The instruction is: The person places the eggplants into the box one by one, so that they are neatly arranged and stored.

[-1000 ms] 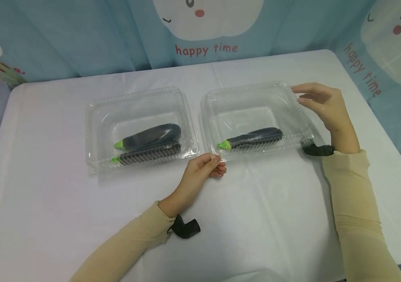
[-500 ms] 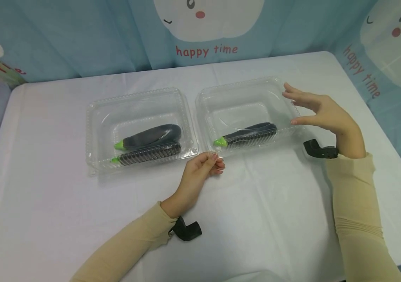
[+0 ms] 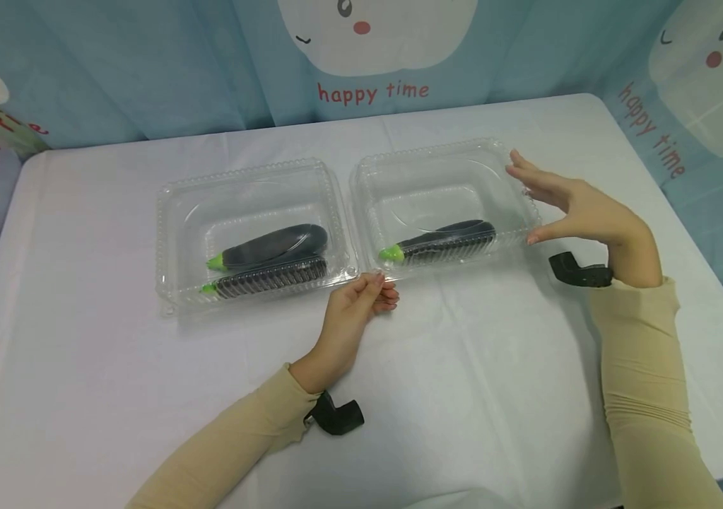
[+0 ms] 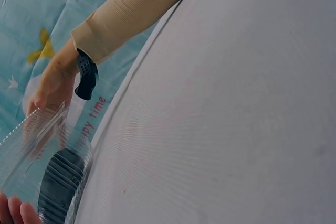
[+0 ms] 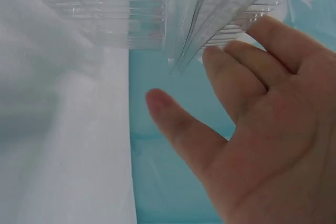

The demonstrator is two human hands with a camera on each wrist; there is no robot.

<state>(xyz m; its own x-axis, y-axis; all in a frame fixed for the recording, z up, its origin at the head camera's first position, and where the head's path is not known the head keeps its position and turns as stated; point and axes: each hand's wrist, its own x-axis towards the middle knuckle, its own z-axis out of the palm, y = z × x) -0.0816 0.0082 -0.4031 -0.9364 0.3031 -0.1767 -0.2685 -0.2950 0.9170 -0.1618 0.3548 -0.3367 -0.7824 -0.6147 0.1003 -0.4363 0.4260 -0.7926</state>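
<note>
Head view: two clear plastic clamshell boxes sit side by side on the white-covered worktop (image 3: pixel 145 396). The left clear plastic box (image 3: pixel 253 233) lies closed with a dark purple toy aubergine (image 3: pixel 268 246) inside, apart from both hands. The right clear plastic box (image 3: pixel 444 208) holds a second dark aubergine with a green cap (image 3: pixel 440 239), and its lid looks down but not yet pressed shut, as far as can be judged; it seems the seating of that lid is what is left. The left hand (image 3: pixel 355 311) pinches this box's near-left corner between curled fingertips. The right hand (image 3: pixel 580 208) is spread, straight fingers against the box's right rim, thumb by the near-right corner.

Left wrist view: the box edge (image 4: pixel 31 145) and the dark ribbed aubergine (image 4: pixel 60 182) lie just beyond the left fingertips (image 4: pixel 13 211).

Right wrist view: the right hand (image 5: pixel 262 129) is splayed, fingertips touching the ribbed plastic rim (image 5: pixel 220 19), thumb free below it.
</note>
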